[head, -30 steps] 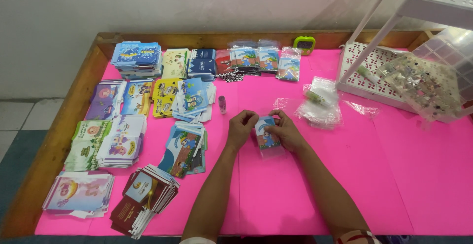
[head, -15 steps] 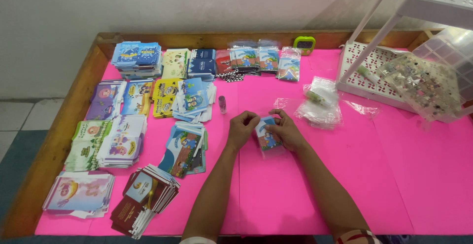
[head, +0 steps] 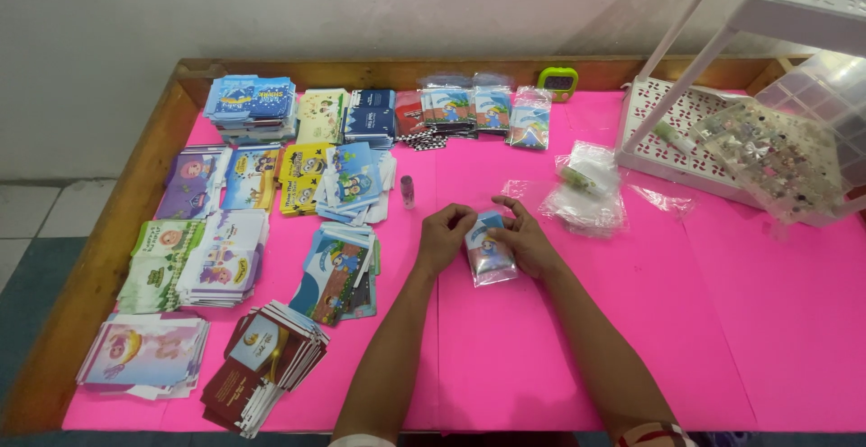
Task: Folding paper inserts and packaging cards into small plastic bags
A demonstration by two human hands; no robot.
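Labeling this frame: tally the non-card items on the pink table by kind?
Clear bag piles: 1
Small vial: 1
Green timer: 1
White perforated rack: 1
Clear bead box: 1
Sleeved card in both hands: 1
Total: 6

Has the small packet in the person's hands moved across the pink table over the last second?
No. The small packet sits between the left hand and right hand, at the same spot relative to the small bottle as before.
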